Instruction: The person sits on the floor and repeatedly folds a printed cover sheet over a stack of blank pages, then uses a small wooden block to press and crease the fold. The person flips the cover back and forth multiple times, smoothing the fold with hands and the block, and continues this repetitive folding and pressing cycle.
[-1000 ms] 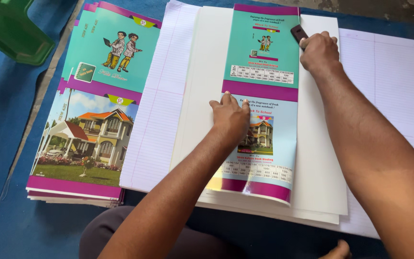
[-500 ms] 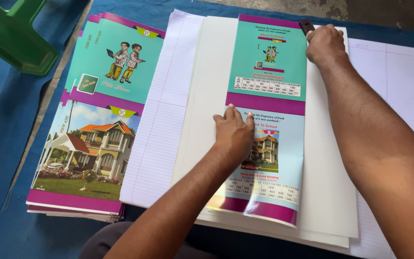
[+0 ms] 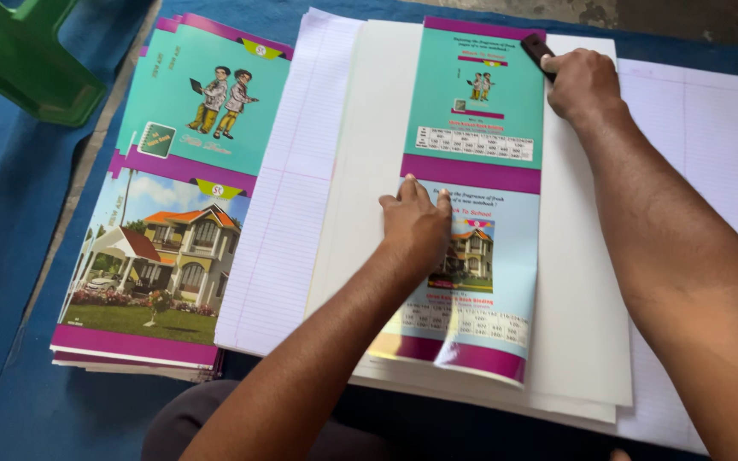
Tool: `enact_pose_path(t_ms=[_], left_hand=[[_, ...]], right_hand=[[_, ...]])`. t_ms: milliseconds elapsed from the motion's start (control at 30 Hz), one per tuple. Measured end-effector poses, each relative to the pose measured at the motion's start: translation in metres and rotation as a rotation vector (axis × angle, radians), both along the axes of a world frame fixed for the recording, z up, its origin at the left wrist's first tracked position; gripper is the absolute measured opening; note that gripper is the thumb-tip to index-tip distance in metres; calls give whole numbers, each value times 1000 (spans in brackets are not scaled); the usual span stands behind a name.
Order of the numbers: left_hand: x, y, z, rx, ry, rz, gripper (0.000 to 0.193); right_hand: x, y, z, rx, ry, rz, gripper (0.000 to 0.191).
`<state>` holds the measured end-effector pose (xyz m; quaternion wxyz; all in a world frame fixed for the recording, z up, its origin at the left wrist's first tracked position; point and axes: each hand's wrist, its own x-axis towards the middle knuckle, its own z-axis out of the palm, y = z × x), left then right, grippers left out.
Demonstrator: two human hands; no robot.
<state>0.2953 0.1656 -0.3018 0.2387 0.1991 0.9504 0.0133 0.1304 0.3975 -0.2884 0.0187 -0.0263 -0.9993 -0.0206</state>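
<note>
My left hand presses flat on a printed cover sheet, teal above and pale blue with a house picture below. That sheet lies folded over a white card stack, its near edge curling up. My right hand rests at the sheet's far right corner, closed on a small dark tool. Under the card lie large ruled paper sheets.
A stack of printed covers with cartoon figures and a house lies to the left on the blue floor mat. A green plastic stool stands at the far left corner. More ruled paper spreads to the right.
The view has shifted a little. My right hand has stayed at the far corner with the dark tool, and my left hand keeps pressing the sheet's middle.
</note>
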Motion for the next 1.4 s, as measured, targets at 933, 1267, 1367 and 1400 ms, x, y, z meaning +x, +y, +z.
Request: enact_pose_path(t_ms=[933,1267,1367,1400], left_hand=[[-58,-2,-54,34,155,104,82],[-64,-11,-55,124,180,176,96],[-64,-10,-57,142,210,185,92],[-64,-11,-56,144,203,189,92]], right_hand=[[110,-10,-12,-321,-10,149,41],[149,-9,-23,-348,-23,233,45],[161,-8,-27,-384,-35,261,47],[165,-9,-28,-392,-61,247,47]])
